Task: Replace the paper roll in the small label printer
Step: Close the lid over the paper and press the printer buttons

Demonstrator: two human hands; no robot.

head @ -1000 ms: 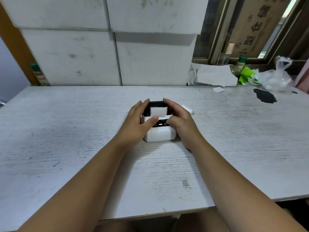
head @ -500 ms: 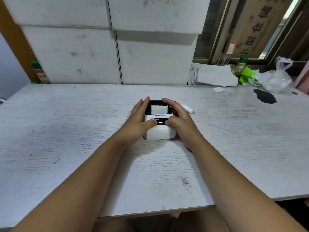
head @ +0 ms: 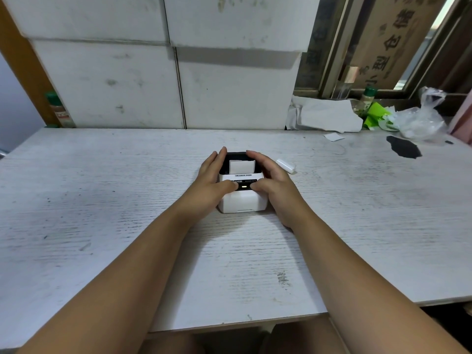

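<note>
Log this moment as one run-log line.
small white label printer: on white wooden table | left hand, right hand: cupping sides | white paper strip: up | light: on

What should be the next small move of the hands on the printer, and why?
Probably press both thumbs down to seat the lid fully. Both the left hand and right hand clasp the label printer, white paper stands out on top, and an indicator light glows.

Cardboard (head: 390, 39) by window: Chinese chars "仓储", "小型". Printer (head: 241, 198) strip text too small.
</note>
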